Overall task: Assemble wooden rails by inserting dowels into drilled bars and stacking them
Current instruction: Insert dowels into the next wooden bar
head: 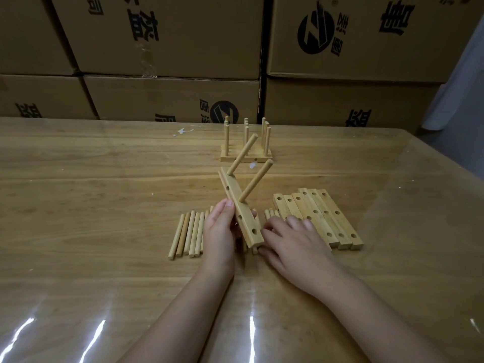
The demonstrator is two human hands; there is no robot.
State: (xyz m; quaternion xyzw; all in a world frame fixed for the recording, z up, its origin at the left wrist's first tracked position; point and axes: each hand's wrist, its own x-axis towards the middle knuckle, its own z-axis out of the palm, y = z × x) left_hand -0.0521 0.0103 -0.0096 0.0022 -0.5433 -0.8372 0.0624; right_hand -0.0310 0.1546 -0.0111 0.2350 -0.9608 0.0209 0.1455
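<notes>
While the left grip (218, 231) clasped a tilted bar (243, 213) bearing two dowels (255, 182), the right grip (296, 242) lay over loose dowels (270, 214), whether gripping one was unclear; six spare bars (322, 218) lay alongside.

Glossy wooden table (104, 179) under clear film, stacked printed cardboard boxes (170, 48) behind, pale curtain (461, 87) right

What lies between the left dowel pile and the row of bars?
Head view: the left hand gripping a two-dowel bar, the right hand over more dowels.
</notes>
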